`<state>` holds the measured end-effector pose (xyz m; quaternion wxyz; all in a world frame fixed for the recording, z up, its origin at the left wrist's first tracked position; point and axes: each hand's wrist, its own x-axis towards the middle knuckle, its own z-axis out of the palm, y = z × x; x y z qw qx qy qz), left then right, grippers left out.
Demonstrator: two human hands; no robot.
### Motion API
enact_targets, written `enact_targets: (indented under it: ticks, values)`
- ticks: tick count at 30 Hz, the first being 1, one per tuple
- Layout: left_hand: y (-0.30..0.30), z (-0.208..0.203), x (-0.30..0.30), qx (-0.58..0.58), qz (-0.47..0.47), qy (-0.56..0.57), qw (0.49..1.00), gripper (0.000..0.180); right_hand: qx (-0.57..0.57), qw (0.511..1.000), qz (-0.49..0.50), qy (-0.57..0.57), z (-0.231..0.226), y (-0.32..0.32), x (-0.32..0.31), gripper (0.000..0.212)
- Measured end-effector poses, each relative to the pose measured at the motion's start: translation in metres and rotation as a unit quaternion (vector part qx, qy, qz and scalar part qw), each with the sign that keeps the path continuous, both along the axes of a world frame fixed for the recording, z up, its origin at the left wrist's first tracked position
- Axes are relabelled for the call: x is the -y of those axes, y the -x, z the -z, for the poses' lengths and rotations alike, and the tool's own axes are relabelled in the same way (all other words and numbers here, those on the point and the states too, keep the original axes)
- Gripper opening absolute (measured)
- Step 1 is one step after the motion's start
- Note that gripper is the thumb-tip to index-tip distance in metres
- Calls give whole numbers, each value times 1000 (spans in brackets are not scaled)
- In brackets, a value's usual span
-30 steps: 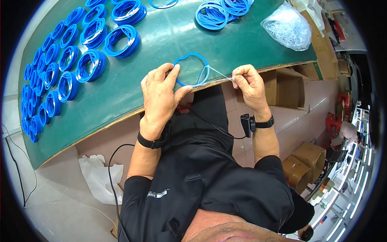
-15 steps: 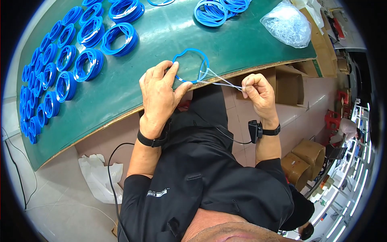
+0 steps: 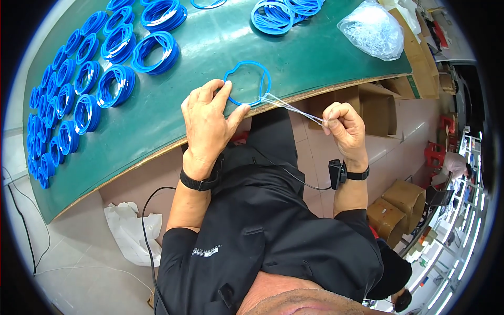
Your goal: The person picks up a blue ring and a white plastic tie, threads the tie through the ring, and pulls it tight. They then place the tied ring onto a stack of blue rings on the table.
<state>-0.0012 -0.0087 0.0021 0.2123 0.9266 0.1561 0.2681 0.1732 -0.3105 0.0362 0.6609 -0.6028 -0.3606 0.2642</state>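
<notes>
At the table's front edge, a thin blue ring (image 3: 270,80) with a small notch at its upper left lies over the green tabletop. The fingers and thumb of my left hand (image 3: 206,121) grip its left and lower side. A thin whitish string loop (image 3: 295,109), perhaps elastic, is caught on the ring's lower right and stretches out past the table edge. Its far end is pinched between the thumb and fingertips of my right hand (image 3: 345,130). The string runs taut in several strands between ring and hand.
Several bundles of blue rings (image 3: 116,86) stand in rows on the left of the green table (image 3: 210,47). A looser heap of rings (image 3: 273,18) lies at the back, beside a clear bag of whitish strands (image 3: 373,31). Cardboard boxes (image 3: 375,113) stand below the table's right side.
My right hand has moved right and slightly down, drawing the string loop longer and narrower. My left hand keeps its hold on the ring with hardly any movement.
</notes>
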Motion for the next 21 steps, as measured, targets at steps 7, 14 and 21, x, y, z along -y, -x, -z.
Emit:
enact_targets:
  ticks: [7,14,21]
  values:
    - [0,2,1,6,7,11,1000,59,-8,998,65,-24,-3,-14,24,10]
    - [0,4,1,-9,-3,0,1000,59,18,985,171,7,-14,-48,27,6]
    - [0,3,3,-8,0,-7,1000,62,126,939,320,-11,-37,-129,20,9]
